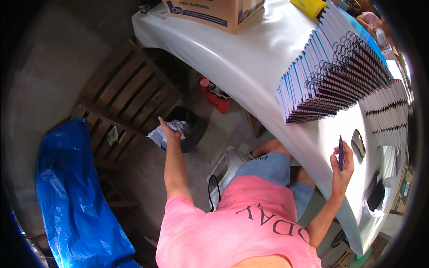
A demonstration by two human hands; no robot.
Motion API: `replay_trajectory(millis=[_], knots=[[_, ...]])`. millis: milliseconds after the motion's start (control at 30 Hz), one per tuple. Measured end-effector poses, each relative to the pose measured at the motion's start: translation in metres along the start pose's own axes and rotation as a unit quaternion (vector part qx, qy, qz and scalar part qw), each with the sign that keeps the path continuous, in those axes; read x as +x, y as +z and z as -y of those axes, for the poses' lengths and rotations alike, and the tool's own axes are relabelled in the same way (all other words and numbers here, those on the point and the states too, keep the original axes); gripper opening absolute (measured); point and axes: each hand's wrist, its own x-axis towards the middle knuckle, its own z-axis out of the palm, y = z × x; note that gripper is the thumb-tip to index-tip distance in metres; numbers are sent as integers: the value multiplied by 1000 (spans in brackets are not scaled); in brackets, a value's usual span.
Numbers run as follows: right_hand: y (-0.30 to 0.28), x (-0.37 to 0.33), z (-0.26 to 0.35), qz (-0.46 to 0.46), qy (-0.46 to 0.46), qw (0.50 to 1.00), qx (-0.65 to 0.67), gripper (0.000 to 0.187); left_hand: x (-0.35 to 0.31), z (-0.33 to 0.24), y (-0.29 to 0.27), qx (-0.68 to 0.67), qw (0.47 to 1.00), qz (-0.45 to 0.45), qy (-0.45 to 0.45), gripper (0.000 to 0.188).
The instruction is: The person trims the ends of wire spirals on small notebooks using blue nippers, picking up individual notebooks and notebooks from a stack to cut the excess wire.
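Note:
My left hand (171, 130) is stretched out to the left with its fingers apart, over crumpled white paper (157, 136) at a black bin (193, 134). Whether the fingertips touch the paper is hard to tell. Over the table's right part, my right hand (343, 172) is closed round a slim blue-handled tool (341, 156) with a dark, narrow tip pointing away from me. Beyond that hand stands a long row of spiral-bound notebooks (330, 76), with black coils and white and blue edges. A dark oval object (358, 143) lies just right of the tool.
The white-covered table (214, 58) curves along my right, bearing a cardboard box (214, 13), a yellow object (308, 6) and more bound stacks (386, 116). Left are a slatted wooden piece (129, 85) and a blue tarp (76, 192). A red container (216, 98) sits below. Another person (373, 22) is far right.

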Motion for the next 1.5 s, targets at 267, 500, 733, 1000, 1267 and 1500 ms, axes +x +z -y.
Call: replay_trajectory(millis=[267,500,733,1000,1267,1500], knots=[[9,-8,16,-79,3,983,167,42,-153,20,142,291,910,208,209,35],[30,15,69,-69,-178,973,-131,40,-337,36,252,193,751,536,332,47],[46,28,85,-136,-239,917,-287,46,-364,59,291,153,802,511,267,33],[65,36,91,-177,-216,916,-288,42,-369,65,293,121,818,485,286,29],[69,38,102,-170,-210,900,-343,43,-363,69,291,105,821,479,292,30],[69,37,98,-171,-219,912,-302,43,-365,71,291,88,824,477,293,32]])
